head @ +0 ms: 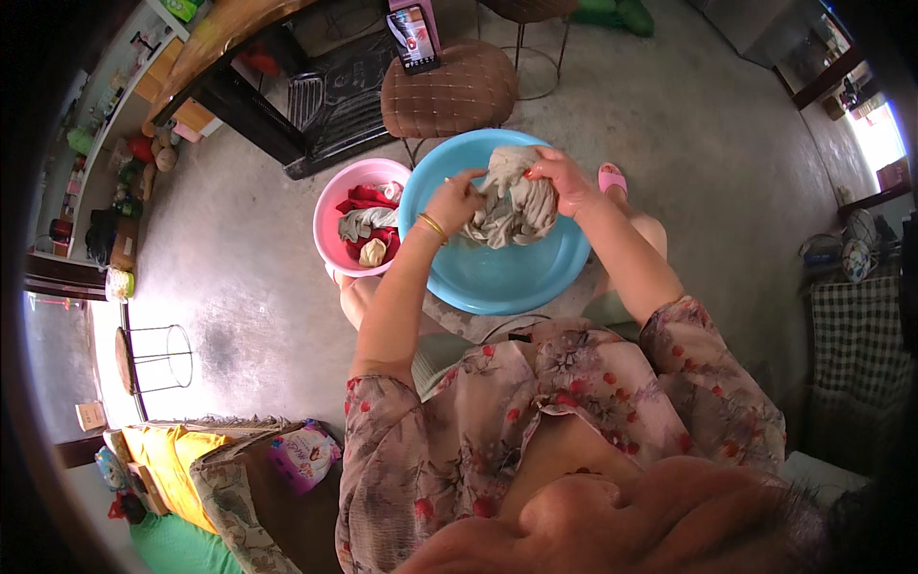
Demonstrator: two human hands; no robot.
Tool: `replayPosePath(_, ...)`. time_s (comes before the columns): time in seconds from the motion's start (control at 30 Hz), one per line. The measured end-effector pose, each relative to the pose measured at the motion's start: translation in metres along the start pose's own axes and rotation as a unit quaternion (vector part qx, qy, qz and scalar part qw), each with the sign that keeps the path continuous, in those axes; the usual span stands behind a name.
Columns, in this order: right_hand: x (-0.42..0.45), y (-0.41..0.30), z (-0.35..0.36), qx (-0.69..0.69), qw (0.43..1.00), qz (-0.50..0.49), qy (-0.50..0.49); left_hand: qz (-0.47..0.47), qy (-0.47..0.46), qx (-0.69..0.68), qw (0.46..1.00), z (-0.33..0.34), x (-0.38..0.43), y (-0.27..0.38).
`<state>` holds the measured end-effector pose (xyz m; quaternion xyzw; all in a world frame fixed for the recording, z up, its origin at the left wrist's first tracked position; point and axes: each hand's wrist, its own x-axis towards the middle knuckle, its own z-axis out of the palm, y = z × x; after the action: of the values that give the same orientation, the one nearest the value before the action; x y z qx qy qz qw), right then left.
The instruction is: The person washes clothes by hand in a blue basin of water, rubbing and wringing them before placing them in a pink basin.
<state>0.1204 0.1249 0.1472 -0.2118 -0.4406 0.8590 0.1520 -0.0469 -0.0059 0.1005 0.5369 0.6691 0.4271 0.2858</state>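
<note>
Both my hands hold a bunched, wet-looking greyish-beige cloth over a light blue plastic basin. My left hand, with a gold bangle at the wrist, grips the cloth's left side; part of its grip is hidden. My right hand clasps the upper right of the bundle, thumb on top. The cloth hangs in folds with a gap in its middle. Left of the basin and beside it stands a pink plastic basin holding red, grey and cream cloths.
A brown padded stool with a propped phone stands just beyond the blue basin. A dark table base is at the upper left. A round-topped stool lies on its side at the far left, and a patterned sofa is lower left.
</note>
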Motion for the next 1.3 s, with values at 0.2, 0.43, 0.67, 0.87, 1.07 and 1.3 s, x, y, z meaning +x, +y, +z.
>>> replayPosePath(0.2,-0.021,-0.034,0.011,0.031,0.999,-0.023,-0.025,-0.031,0.074,-0.014,0.997,-0.021,0.001,0.049)
replayPosePath(0.43,-0.031,-0.068,0.032,0.017,0.992,-0.101,-0.075,0.042,0.156,0.012,0.987,-0.056,-0.001,0.106)
replayPosePath(0.67,-0.021,-0.083,0.027,-0.029,0.990,-0.100,-0.096,0.071,0.204,-0.065,0.974,-0.060,0.000,0.123)
replayPosePath(0.87,0.042,-0.031,-0.029,-0.174,0.980,-0.061,-0.078,0.035,0.227,-0.015,0.973,-0.036,0.001,0.093)
replayPosePath(1.07,0.093,0.051,-0.067,-0.390,0.916,-0.096,0.017,-0.025,0.202,0.151,0.967,-0.005,-0.012,0.001)
replayPosePath(1.3,0.084,0.101,-0.026,-0.641,0.757,-0.075,0.106,-0.079,0.111,0.331,0.934,0.057,-0.020,-0.052)
